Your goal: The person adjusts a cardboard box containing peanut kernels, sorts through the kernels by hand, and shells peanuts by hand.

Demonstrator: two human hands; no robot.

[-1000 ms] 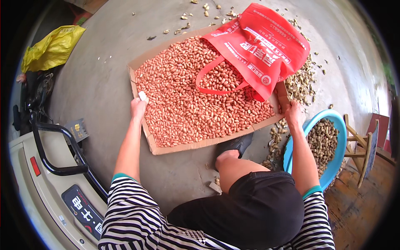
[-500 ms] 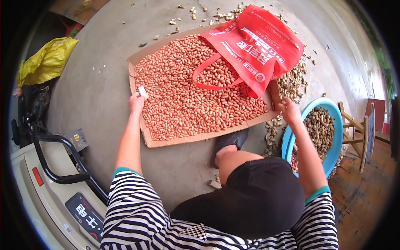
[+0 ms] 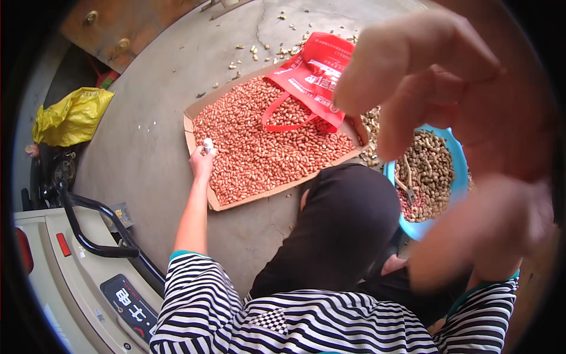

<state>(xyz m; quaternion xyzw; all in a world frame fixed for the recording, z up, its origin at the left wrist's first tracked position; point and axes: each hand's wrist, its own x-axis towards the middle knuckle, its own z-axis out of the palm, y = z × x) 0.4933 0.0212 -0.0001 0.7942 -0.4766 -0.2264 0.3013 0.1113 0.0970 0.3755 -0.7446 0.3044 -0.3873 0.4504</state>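
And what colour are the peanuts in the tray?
The peanuts are pinkish red, clearest in the head view.

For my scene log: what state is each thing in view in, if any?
Shallow brown cardboard tray: open, filled with reddish shelled peanuts
Left bare hand: pinching the tray's left edge
Right bare hand: open, raised, blurred
Red fabric handled bag: lying partly over the tray
Round blue plastic basin: open, holding brown unshelled peanuts
Yellow plastic bag: crumpled

Place is looking like a household garage or storeroom; which one isn't showing. Grey concrete floor (image 3: 144, 153) is showing, a cream vehicle (image 3: 82, 277) is standing at left, peanuts (image 3: 253, 159) are filling a cardboard tray (image 3: 189, 134) and blue basin (image 3: 418, 229), shells (image 3: 370, 140) are littering the floor.
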